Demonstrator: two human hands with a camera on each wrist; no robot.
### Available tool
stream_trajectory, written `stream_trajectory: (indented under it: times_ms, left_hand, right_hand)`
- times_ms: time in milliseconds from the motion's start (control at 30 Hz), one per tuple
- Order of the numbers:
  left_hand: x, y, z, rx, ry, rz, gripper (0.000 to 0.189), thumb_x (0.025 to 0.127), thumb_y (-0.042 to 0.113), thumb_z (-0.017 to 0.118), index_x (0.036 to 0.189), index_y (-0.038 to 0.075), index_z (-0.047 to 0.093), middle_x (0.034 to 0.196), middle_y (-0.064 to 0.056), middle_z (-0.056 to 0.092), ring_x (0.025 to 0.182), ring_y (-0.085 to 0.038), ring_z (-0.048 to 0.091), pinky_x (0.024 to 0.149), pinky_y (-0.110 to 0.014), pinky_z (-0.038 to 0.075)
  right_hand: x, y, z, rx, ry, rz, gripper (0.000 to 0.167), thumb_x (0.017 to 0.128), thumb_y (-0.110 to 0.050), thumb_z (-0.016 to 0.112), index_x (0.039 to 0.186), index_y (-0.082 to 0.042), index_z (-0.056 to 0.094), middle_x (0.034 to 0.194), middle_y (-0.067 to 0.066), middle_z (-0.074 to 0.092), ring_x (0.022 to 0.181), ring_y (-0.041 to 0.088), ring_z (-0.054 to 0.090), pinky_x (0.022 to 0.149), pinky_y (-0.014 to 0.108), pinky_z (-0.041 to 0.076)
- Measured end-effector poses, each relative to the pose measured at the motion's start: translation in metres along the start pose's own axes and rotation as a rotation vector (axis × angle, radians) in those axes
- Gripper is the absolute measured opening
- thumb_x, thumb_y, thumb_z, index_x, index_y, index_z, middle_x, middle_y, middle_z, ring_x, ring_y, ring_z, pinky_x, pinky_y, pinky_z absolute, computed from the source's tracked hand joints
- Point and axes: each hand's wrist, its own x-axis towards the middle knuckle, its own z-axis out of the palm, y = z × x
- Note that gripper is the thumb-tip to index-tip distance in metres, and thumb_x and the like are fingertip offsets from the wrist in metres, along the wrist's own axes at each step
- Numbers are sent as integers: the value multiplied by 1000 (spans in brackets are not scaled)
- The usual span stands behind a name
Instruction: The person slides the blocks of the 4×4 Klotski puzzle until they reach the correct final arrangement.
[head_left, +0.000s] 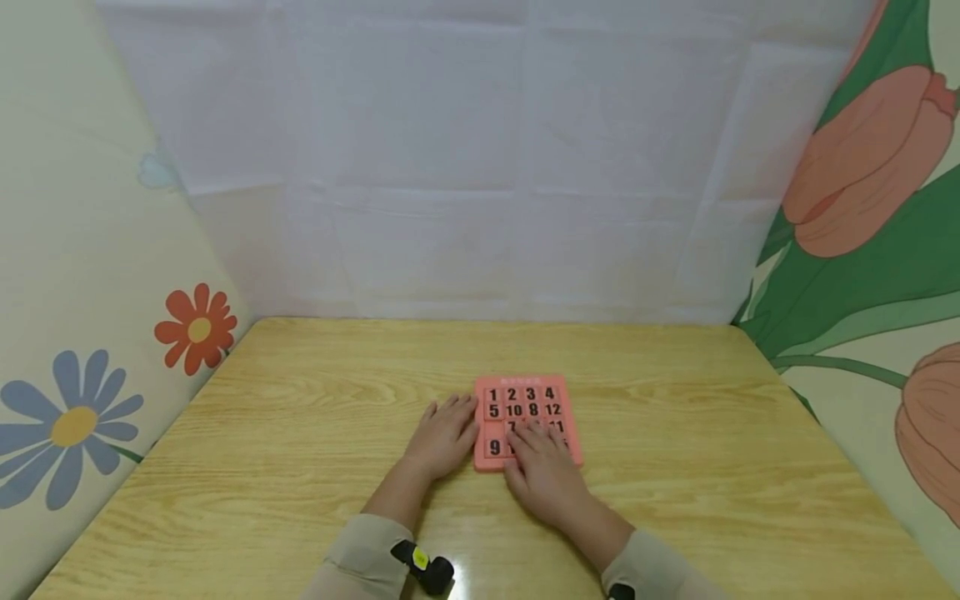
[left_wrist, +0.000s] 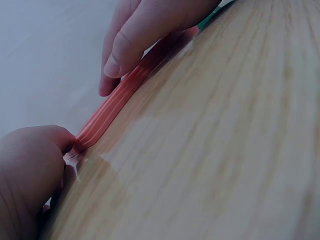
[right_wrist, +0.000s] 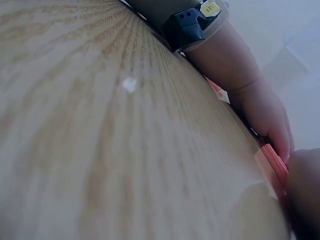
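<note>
A pink sliding number puzzle point(head_left: 483, 458) lies flat on the table, its square tiles printed with black numbers. In the third row, the leftmost space shows bare pink with no tile. My left hand point(head_left: 442, 440) rests against the puzzle's left side, fingers extended and fingertips at the frame. Over the lower right tiles lies my right hand point(head_left: 546, 477), its fingertips touching them and hiding several numbers. The left wrist view shows the puzzle's ridged side point(left_wrist: 112, 112) between both hands. In the right wrist view, a corner of the puzzle point(right_wrist: 274, 165) shows beside the right hand point(right_wrist: 305, 185).
The wood-grain table point(head_left: 300, 392) reaches back to a white cloth point(head_left: 450, 167). Flower-printed panels stand at the left point(head_left: 75, 250) and right point(head_left: 862, 292). A black wrist camera point(head_left: 427, 567) is strapped over the left sleeve.
</note>
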Motion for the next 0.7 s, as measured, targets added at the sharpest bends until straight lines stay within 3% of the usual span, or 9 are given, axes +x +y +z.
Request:
stream_trajectory:
  times_ms: [500, 700]
  left_hand:
    - [1, -2, 1, 13, 8, 14, 51, 104, 29, 43, 148, 3, 42, 153, -17, 43, 147, -35, 30, 123, -57, 14]
    - [1, -2, 2, 12, 5, 9, 51, 104, 28, 44, 148, 3, 42, 153, -16, 43, 147, -35, 31, 123, -57, 14]
  right_hand:
    - [8, -12, 6, -17, -14, -87, 52, 100, -36, 43, 146, -11, 48, 153, 7, 44, 147, 27, 32, 123, 52, 20]
    - [8, -12, 4, 9, -24, -85, 56, 100, -36, 42, 149, -10, 42, 155, 8, 42, 148, 28, 31, 123, 54, 17]
